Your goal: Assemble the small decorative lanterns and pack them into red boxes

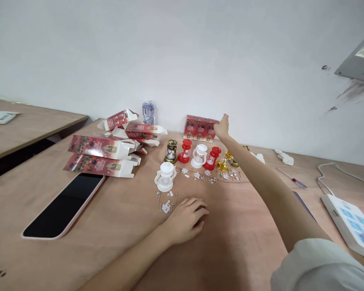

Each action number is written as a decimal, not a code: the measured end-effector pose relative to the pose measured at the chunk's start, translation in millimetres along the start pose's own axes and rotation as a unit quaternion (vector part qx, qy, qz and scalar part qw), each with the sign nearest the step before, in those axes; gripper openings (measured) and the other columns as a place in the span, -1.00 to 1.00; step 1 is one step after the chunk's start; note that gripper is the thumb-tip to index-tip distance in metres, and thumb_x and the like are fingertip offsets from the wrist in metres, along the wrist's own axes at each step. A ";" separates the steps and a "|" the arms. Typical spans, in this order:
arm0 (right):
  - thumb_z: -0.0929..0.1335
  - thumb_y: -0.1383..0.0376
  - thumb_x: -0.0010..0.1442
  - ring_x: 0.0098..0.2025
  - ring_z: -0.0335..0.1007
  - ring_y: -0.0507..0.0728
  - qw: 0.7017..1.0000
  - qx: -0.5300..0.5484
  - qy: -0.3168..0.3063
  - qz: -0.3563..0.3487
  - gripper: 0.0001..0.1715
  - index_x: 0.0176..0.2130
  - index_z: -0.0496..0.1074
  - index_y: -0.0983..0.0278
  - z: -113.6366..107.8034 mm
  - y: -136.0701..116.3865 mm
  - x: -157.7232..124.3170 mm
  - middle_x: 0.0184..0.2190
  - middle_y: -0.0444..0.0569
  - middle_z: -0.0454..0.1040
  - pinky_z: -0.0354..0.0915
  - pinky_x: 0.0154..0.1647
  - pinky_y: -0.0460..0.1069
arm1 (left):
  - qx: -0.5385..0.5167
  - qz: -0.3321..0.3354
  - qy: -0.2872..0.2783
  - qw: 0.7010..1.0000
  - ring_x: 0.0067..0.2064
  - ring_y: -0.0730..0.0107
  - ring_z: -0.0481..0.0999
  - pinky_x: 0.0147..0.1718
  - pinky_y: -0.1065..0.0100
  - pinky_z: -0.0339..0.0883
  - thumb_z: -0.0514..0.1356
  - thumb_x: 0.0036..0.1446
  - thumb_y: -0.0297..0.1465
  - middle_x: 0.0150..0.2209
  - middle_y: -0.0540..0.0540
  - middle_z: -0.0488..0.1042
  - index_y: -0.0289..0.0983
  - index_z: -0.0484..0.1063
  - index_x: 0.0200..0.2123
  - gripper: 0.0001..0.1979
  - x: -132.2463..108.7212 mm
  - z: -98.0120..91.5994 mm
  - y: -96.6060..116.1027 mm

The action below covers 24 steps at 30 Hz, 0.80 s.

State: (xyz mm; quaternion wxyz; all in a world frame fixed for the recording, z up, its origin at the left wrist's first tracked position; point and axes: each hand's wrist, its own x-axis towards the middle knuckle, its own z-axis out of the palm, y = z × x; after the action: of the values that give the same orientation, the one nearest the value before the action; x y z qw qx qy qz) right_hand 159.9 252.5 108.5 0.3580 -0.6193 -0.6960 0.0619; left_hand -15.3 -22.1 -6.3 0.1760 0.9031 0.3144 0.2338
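Note:
My left hand lies palm down on the table, its fingers stretched and slightly apart, holding nothing. Just beyond it stands a white mini lantern with a bent wire handle, small metal discs and a white piece in front. My right hand is stretched far forward to the right end of a row of red printed boxes against the wall. Its fingers are closed at the end box and partly hidden. Between the hands stand a bronze lantern, red lanterns, another white lantern and a gold lantern.
Opened red boxes are heaped at the left, beside a phone. A water bottle stands by the wall. To the right are a screwdriver, crumpled tissue and a corded power strip.

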 end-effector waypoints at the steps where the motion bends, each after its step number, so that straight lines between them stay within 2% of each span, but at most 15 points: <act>1: 0.18 0.47 0.12 0.18 0.20 0.22 1.000 0.010 0.022 -0.012 -0.18 0.30 -0.24 0.40 -2.4 -16.1 -14.0 0.20 0.30 0.14 0.24 0.13 0.15 | 0.003 0.001 0.000 1.000 0.08 0.16 0.37 0.06 0.12 0.28 0.12 0.12 -0.47 -0.01 -0.14 0.44 -0.22 0.40 -0.08 -0.72 0.0 -0.4 0.6; 2: 0.16 0.46 0.16 0.16 0.23 0.18 0.996 0.048 0.040 -0.064 -0.28 0.27 -0.12 0.33 -4.6 -33.9 -31.4 0.20 0.22 0.16 0.26 0.11 0.11 | 0.006 0.001 0.000 1.000 0.08 0.16 0.37 0.06 0.11 0.27 0.11 0.12 -0.48 -0.01 -0.14 0.44 -0.23 0.40 -0.08 -0.72 -0.1 -0.7 1.1; 3: 0.16 0.41 0.21 0.10 0.28 0.15 0.986 0.081 0.013 -0.148 -0.39 0.23 -0.01 0.28 -6.3 -52.3 -51.9 0.17 0.16 0.21 0.30 0.06 0.08 | 0.010 0.002 0.001 1.000 0.08 0.15 0.37 0.06 0.11 0.27 0.11 0.12 -0.48 -0.01 -0.14 0.44 -0.23 0.40 -0.08 -0.72 -0.2 -0.9 1.6; 4: 0.18 0.35 0.25 0.03 0.34 0.13 0.966 0.095 -0.052 -0.237 -0.48 0.19 0.08 0.24 -7.4 -70.2 -74.4 0.11 0.11 0.28 0.33 0.02 0.06 | 0.013 0.004 0.002 1.000 0.08 0.15 0.37 0.07 0.10 0.27 0.11 0.12 -0.48 -0.01 -0.15 0.44 -0.24 0.40 -0.08 -0.72 -0.3 -0.9 1.8; 6: 0.24 0.18 0.27 -0.03 0.36 0.15 0.901 0.064 -0.188 -0.386 -0.57 0.12 0.20 0.17 -6.6 -99.8 -120.4 0.01 0.03 0.38 0.34 -0.02 0.09 | 0.018 0.007 0.005 1.000 0.09 0.15 0.37 0.08 0.11 0.27 0.10 0.13 -0.48 -0.01 -0.15 0.45 -0.24 0.41 -0.08 -0.73 -0.4 -0.5 1.9; 8: 0.33 0.05 0.19 -0.03 0.34 0.23 0.847 -0.018 -0.250 -0.469 -0.49 0.10 0.24 0.10 -2.2 -116.5 -158.2 0.02 0.04 0.37 0.38 -0.11 0.12 | 0.021 0.011 0.011 1.000 0.10 0.17 0.37 0.08 0.13 0.27 0.09 0.13 -0.49 -0.01 -0.14 0.45 -0.23 0.41 -0.10 -0.74 -0.5 0.3 1.4; 10: 0.36 0.11 0.18 -0.06 0.35 0.24 0.836 -0.087 -0.261 -0.475 -0.54 0.05 0.30 0.12 3.1 -118.7 -180.4 0.04 0.10 0.32 0.39 -0.23 0.08 | 0.022 0.015 0.015 1.000 0.09 0.20 0.38 0.08 0.15 0.28 0.09 0.13 -0.49 -0.01 -0.13 0.45 -0.22 0.42 -0.11 -0.74 -0.6 1.2 0.9; 13: 0.33 0.30 0.21 -0.11 0.37 0.18 0.875 -0.043 -0.242 -0.416 -0.72 -0.04 0.36 0.20 4.7 -99.0 -188.8 -0.02 0.10 0.33 0.39 -0.21 0.07 | 0.026 0.026 0.020 0.999 0.05 0.23 0.41 0.06 0.18 0.29 0.08 0.14 -0.49 -0.05 -0.12 0.47 -0.22 0.43 -0.14 -0.76 -0.7 1.9 1.1; 15: 0.33 0.26 0.22 -0.14 0.39 0.15 0.915 0.105 -0.214 -0.326 -0.79 -0.12 0.37 0.23 0.6 -75.4 -190.8 -0.11 0.04 0.38 0.39 -0.12 0.10 | 0.027 0.036 0.030 0.999 0.01 0.25 0.44 0.03 0.18 0.29 0.06 0.16 -0.49 -0.09 -0.11 0.49 -0.22 0.44 -0.16 -0.78 -0.5 1.7 2.3; 16: 0.35 0.20 0.20 -0.16 0.39 0.13 0.927 0.198 -0.189 -0.254 -0.78 -0.15 0.37 0.23 -1.9 -61.8 -194.1 -0.16 0.00 0.40 0.40 -0.10 0.09 | 0.025 0.035 0.043 0.998 -0.02 0.25 0.45 0.01 0.18 0.30 0.06 0.17 -0.49 -0.11 -0.11 0.50 -0.22 0.44 -0.17 -0.78 -0.3 1.2 3.2; 17: 0.35 0.13 0.19 -0.21 0.41 0.10 0.924 0.299 -0.166 -0.169 -0.75 -0.16 0.36 0.21 -3.8 -47.8 -199.8 -0.21 -0.05 0.42 0.43 -0.14 0.06 | 0.018 0.026 0.062 0.998 -0.05 0.25 0.46 -0.02 0.18 0.31 0.06 0.18 -0.47 -0.13 -0.10 0.51 -0.22 0.44 -0.18 -0.80 0.0 0.5 4.0; 18: 0.34 0.07 0.18 -0.25 0.43 0.07 0.898 0.400 -0.156 -0.092 -0.71 -0.17 0.36 0.18 -4.8 -33.9 -207.8 -0.24 -0.08 0.44 0.46 -0.20 0.04 | 0.006 0.007 0.087 0.996 -0.08 0.25 0.47 -0.05 0.19 0.32 0.08 0.19 -0.45 -0.16 -0.10 0.51 -0.23 0.43 -0.19 -0.83 0.5 -0.5 4.8; 20: 0.36 -0.02 0.14 -0.26 0.46 0.06 0.818 0.557 -0.140 0.032 -0.64 -0.19 0.36 0.16 -3.5 -8.5 -228.8 -0.24 -0.11 0.48 0.49 -0.24 0.00 | -0.033 -0.048 0.144 0.988 -0.15 0.26 0.47 -0.13 0.22 0.34 0.12 0.19 -0.38 -0.21 -0.10 0.49 -0.24 0.42 -0.22 -0.88 1.8 -3.6 5.3; 22: 0.43 -0.01 0.06 -0.28 0.49 0.02 0.748 0.633 -0.166 0.115 -0.61 -0.22 0.39 0.17 0.8 10.1 -251.0 -0.26 -0.14 0.52 0.50 -0.25 -0.07 | -0.071 -0.090 0.196 0.974 -0.18 0.29 0.47 -0.17 0.27 0.34 0.14 0.19 -0.34 -0.25 -0.08 0.47 -0.24 0.40 -0.27 -0.89 3.1 -7.8 4.3; 24: 0.48 0.01 -0.03 -0.33 0.50 0.00 0.697 0.667 -0.213 0.155 -0.58 -0.26 0.42 0.19 4.7 19.3 -268.1 -0.30 -0.15 0.54 0.50 -0.28 -0.11 | -0.088 -0.095 0.233 0.964 -0.19 0.31 0.46 -0.18 0.29 0.32 0.13 0.20 -0.35 -0.28 -0.07 0.44 -0.25 0.39 -0.32 -0.90 4.1 -12.1 2.0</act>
State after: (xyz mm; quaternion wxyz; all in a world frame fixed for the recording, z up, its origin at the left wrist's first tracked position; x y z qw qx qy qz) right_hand 166.7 15.5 -18.2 0.5048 -0.2883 -0.4242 0.6944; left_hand -17.9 -18.9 6.0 0.1986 0.7706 0.4091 0.4465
